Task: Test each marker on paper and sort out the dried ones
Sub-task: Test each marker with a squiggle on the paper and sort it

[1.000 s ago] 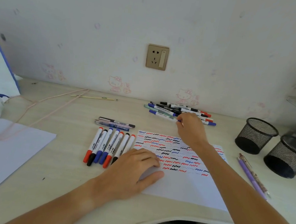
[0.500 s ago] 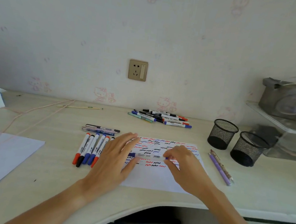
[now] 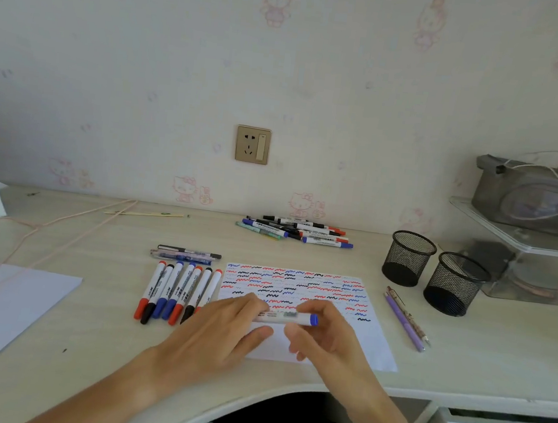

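Matt wood-grain desk (image 3: 85,335), smooth paper (image 3: 373,345)
Glossy plastic marker (image 3: 282,316); black wire-mesh metal cups (image 3: 408,259); clear plastic shelf (image 3: 509,232); brushed gold socket plate (image 3: 253,145)

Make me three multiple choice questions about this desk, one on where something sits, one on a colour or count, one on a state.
1. Where is the loose heap of markers?
A. at the back of the desk by the wall
B. inside a mesh cup
C. on the blank sheet at left

2. How many black mesh cups stand at right?
A. one
B. two
C. four

3. What are the hands doing?
A. resting flat
B. both holding one blue-ended marker
C. lifting the paper

Answers: 1 A, the heap lies below the wall socket. 2 B, two cups stand side by side. 3 B, left hand and right hand grip its ends above the scribbled paper.
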